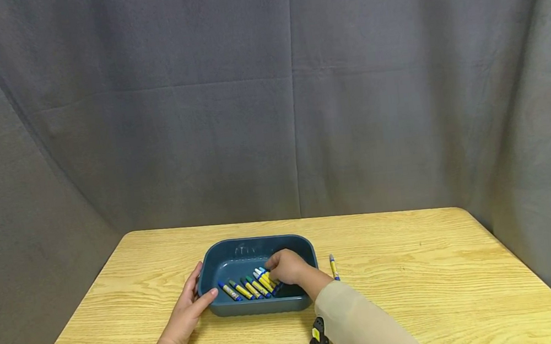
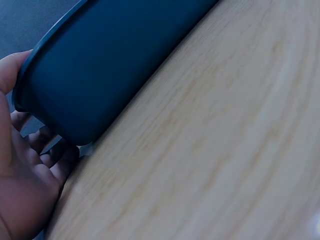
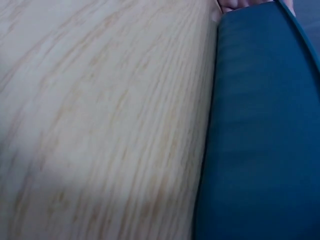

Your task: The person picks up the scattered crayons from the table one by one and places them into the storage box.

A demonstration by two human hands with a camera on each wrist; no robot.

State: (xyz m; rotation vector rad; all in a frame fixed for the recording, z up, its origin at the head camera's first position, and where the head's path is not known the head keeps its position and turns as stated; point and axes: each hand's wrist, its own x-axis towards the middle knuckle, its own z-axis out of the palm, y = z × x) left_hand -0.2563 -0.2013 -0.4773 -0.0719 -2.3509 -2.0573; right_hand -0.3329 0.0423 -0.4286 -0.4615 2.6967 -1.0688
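Observation:
A dark blue plastic bin (image 1: 256, 307) stands on the table, and several crayons (image 1: 249, 288) with yellow and blue wrappers lie slanted side by side inside it. At the bin's left end, my left hand (image 1: 186, 312) grips the wall, thumb over the rim and fingers along the outside; the left wrist view shows this hand (image 2: 25, 170) against the bin (image 2: 100, 70) from below. My right hand (image 1: 288, 267) reaches into the bin's right half, its bent fingers pinching a crayon at the row's right end. The hand partly hides that crayon. The right wrist view shows only the bin's outer wall (image 3: 260, 130).
A single crayon (image 1: 334, 267) lies on the wooden table (image 1: 415, 280) just right of the bin, close to the right forearm. A black wrist camera (image 1: 318, 338) hangs under the right sleeve (image 1: 359, 319). Grey curtains (image 1: 200, 118) surround the table.

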